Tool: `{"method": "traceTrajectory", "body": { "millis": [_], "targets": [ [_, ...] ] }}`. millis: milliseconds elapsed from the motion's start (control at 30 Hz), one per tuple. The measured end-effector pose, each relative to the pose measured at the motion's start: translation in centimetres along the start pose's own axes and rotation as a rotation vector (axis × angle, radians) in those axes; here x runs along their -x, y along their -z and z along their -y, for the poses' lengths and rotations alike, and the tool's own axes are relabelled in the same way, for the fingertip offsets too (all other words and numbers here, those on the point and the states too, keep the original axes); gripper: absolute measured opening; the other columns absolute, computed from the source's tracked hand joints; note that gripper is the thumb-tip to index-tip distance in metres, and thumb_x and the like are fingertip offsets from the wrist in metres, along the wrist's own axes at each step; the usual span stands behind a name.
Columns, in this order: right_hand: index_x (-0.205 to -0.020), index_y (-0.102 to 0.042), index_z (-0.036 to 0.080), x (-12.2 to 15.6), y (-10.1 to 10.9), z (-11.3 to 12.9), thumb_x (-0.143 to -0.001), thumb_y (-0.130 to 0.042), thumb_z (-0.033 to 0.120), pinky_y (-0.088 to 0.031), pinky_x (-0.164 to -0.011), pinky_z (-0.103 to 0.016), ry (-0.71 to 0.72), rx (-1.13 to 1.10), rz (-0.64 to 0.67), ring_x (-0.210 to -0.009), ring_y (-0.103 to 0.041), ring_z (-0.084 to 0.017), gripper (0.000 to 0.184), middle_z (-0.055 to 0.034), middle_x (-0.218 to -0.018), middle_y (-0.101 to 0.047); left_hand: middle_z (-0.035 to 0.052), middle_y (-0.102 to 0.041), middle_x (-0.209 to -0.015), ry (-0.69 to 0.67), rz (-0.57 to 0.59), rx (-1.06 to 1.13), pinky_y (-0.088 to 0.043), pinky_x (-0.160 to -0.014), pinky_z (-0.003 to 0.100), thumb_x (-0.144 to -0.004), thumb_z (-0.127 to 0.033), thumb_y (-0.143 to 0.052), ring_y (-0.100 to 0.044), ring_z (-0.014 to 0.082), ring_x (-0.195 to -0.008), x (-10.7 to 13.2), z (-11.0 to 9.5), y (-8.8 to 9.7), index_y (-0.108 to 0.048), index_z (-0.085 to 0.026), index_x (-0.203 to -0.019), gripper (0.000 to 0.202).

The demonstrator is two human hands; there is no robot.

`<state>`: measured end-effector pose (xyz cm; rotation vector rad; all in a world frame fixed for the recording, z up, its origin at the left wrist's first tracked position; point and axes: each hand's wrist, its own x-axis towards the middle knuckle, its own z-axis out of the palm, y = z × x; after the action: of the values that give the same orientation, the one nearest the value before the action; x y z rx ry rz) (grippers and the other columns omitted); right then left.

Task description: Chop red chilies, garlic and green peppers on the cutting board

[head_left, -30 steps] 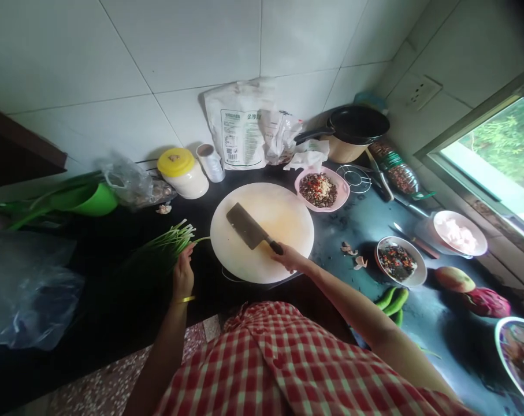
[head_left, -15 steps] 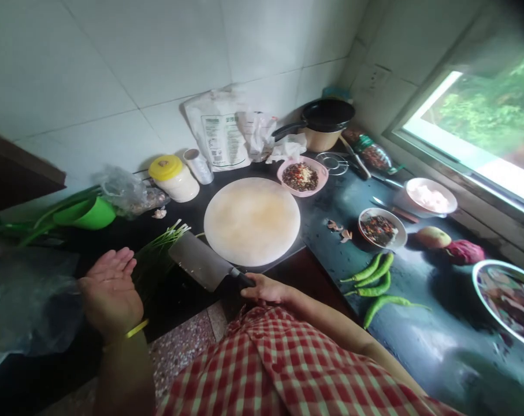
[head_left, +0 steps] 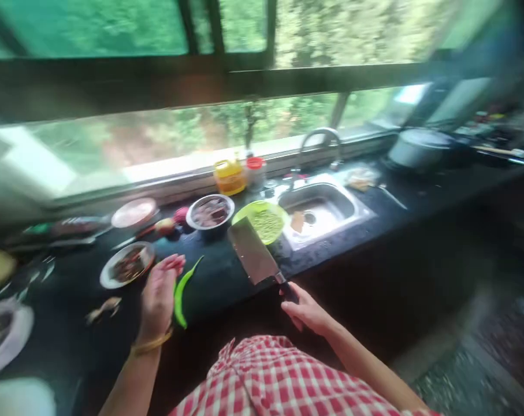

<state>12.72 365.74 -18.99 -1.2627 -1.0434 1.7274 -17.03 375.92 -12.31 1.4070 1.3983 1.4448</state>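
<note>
My right hand [head_left: 304, 308] is closed round the dark handle of a cleaver [head_left: 253, 252], whose broad blade points up and away over the dark counter [head_left: 227, 277]. My left hand [head_left: 160, 293] is open with the fingers stretched out together, held above the counter edge. Long green chilies [head_left: 182, 292] lie just right of that hand, touching or nearly touching it. The picture is smeared by motion.
A steel sink [head_left: 320, 208] with a tap [head_left: 319, 138] is set in the counter under a wide window. Before it stand a green bowl [head_left: 262, 222], a metal bowl [head_left: 210, 211], a yellow jar [head_left: 229, 176], and plates [head_left: 127, 266] at left. A pot [head_left: 417, 147] sits at right.
The view has swung right from the round cutting board to the sink and window. My right hand has carried the cleaver along. My left hand stayed open and came down beside the chilies.
</note>
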Motion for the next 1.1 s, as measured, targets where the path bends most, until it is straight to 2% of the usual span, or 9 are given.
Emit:
{"method": "traceTrajectory", "body": {
  "millis": [133, 200, 267, 367, 533, 733, 833, 933, 1100],
  "targets": [
    [-0.096, -0.040, 0.021, 4.7, 8.3, -1.4, -0.072, -0.056, 0.042, -0.023, -0.029, -0.014, 0.074, -0.108, -0.530, -0.028, -0.030, -0.004, 0.035, 0.0142, -0.045, -0.034, 0.0098, -0.057, -0.113, -0.322, 0.644, -0.267, -0.039, -0.096, 0.040, -0.080, -0.040, -0.045, -0.052, 0.0230, -0.108, -6.0, -1.6, -20.9, -0.054, -0.020, -0.111, 0.038],
    [-0.094, -0.039, 0.021, 5.6, 11.1, -1.6, -0.070, -0.055, 0.040, -0.025, -0.028, -0.015, 0.075, -0.136, -0.688, -0.028, -0.030, -0.004, 0.034, 0.0144, -0.045, -0.034, 0.0104, -0.057, -0.114, -0.503, 0.788, -0.444, -0.030, -0.102, 0.042, -0.076, -0.038, -0.050, -0.046, 0.0251, -0.114, -8.0, -1.2, -29.9, -0.058, -0.020, -0.104, 0.034],
    [-0.092, -0.039, 0.021, 5.2, 13.7, -1.1, -0.069, -0.055, 0.037, -0.026, -0.027, -0.015, 0.057, -0.145, -0.770, -0.029, -0.031, -0.004, 0.033, 0.0143, -0.045, -0.035, 0.0127, -0.055, -0.115, -0.593, 0.869, -0.628, -0.030, -0.101, 0.042, -0.074, -0.034, -0.053, -0.045, 0.0271, -0.115, -10.3, 0.0, -37.1, -0.060, -0.018, -0.099, 0.031],
    [-0.089, -0.039, 0.021, 2.9, 17.5, 0.6, -0.067, -0.054, 0.033, -0.026, -0.025, -0.015, 0.049, -0.123, -0.808, -0.029, -0.031, -0.005, 0.029, 0.0141, -0.044, -0.036, 0.0157, -0.058, -0.103, -0.642, 0.891, -0.775, -0.029, -0.099, 0.045, -0.069, -0.027, -0.057, -0.046, 0.0292, -0.111, -14.3, 2.5, -44.8, -0.060, -0.016, -0.084, 0.019],
    [-0.085, -0.040, 0.021, -2.8, 24.6, 4.2, -0.066, -0.053, 0.029, -0.026, -0.025, -0.015, 0.030, -0.082, -0.756, -0.028, -0.030, -0.004, 0.025, 0.0142, -0.043, -0.037, 0.0102, -0.060, -0.073, -0.595, 0.801, -0.545, -0.019, -0.103, 0.050, -0.070, -0.039, -0.056, -0.048, 0.0281, -0.109, -21.5, 7.3, -51.3, -0.044, -0.018, -0.053, 0.030],
    [-0.082, -0.040, 0.021, -7.8, 32.2, 7.3, -0.064, -0.054, 0.028, -0.027, -0.026, -0.014, 0.012, -0.066, -0.689, -0.028, -0.032, -0.004, 0.024, 0.0137, -0.044, -0.040, 0.0052, -0.057, -0.057, -0.349, 0.673, -0.345, -0.024, -0.104, 0.047, -0.072, -0.050, -0.051, -0.055, 0.0255, -0.104, -26.7, 11.2, -52.0, -0.039, -0.021, -0.048, 0.039],
    [-0.081, -0.039, 0.020, -9.5, 34.9, 7.6, -0.065, -0.054, 0.029, -0.027, -0.026, -0.014, 0.018, -0.080, -0.634, -0.028, -0.032, -0.004, 0.023, 0.0144, -0.041, -0.037, 0.0073, -0.061, -0.060, -0.240, 0.678, -0.428, -0.030, -0.099, 0.050, -0.067, -0.047, -0.058, -0.057, 0.0300, -0.101, -25.9, 10.4, -53.4, -0.047, -0.020, -0.049, 0.034],
    [-0.081, -0.040, 0.020, -11.0, 37.3, 7.6, -0.065, -0.052, 0.029, -0.027, -0.026, -0.015, 0.011, -0.071, -0.579, -0.028, -0.031, -0.005, 0.022, 0.0150, -0.038, -0.035, 0.0059, -0.064, -0.066, -0.141, 0.713, -0.405, -0.046, -0.083, 0.039, -0.067, -0.043, -0.058, -0.063, 0.0242, -0.083, -22.4, 8.4, -57.4, -0.055, -0.020, -0.057, 0.026],
    [-0.080, -0.039, 0.020, -12.1, 41.1, 7.9, -0.065, -0.052, 0.028, -0.027, -0.025, -0.015, 0.007, -0.014, -0.481, -0.028, -0.031, -0.005, 0.022, 0.0150, -0.038, -0.035, 0.0077, -0.063, -0.066, 0.543, 0.681, 0.221, -0.047, -0.053, 0.024, -0.076, -0.039, -0.051, -0.059, 0.0123, -0.053, -16.7, 4.5, -66.2, -0.056, -0.014, -0.073, 0.026]
  ]
}}
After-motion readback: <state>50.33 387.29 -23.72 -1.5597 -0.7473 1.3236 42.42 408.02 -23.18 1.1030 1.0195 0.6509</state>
